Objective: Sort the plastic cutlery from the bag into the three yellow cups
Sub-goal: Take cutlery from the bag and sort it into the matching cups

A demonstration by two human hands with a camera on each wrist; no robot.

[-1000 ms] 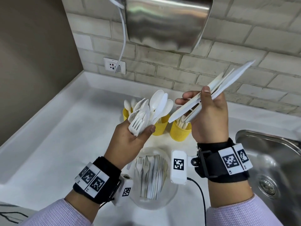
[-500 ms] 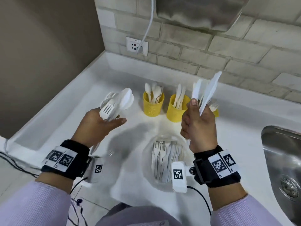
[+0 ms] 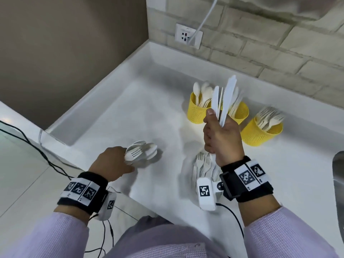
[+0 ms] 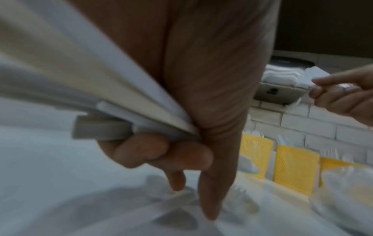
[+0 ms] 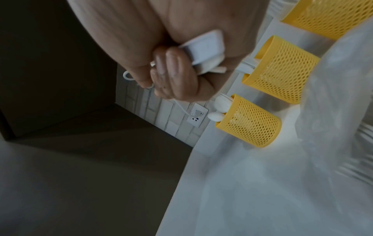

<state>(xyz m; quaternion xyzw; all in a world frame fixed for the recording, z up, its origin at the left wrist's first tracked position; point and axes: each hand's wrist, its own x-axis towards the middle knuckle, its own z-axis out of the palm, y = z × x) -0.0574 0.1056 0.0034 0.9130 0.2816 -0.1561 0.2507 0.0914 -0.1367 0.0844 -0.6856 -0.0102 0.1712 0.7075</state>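
Three yellow mesh cups stand near the back of the white counter: the left cup (image 3: 197, 111) holds spoons, the middle cup (image 3: 240, 112) holds knives, the right cup (image 3: 260, 132) holds forks. My right hand (image 3: 220, 135) grips a bunch of white knives (image 3: 226, 98) upright in front of the middle cup. Low over the counter at the left, my left hand (image 3: 113, 163) holds a mixed bunch of forks and spoons (image 3: 140, 152). The clear bag (image 3: 202, 166) with more forks lies under my right wrist. The right wrist view shows fingers (image 5: 171, 71) curled round the knife handles (image 5: 203, 47).
A steel sink (image 3: 338, 175) is at the right edge. A wall socket (image 3: 188, 35) with a white cable sits on the brick wall behind. The counter's left rim (image 3: 104, 84) meets a brown wall. Black cables (image 3: 37, 151) run over the floor at the left.
My left hand has dropped down and to the left with the forks and spoons, close to the counter. My right hand has turned the knives upright, still in front of the cups.
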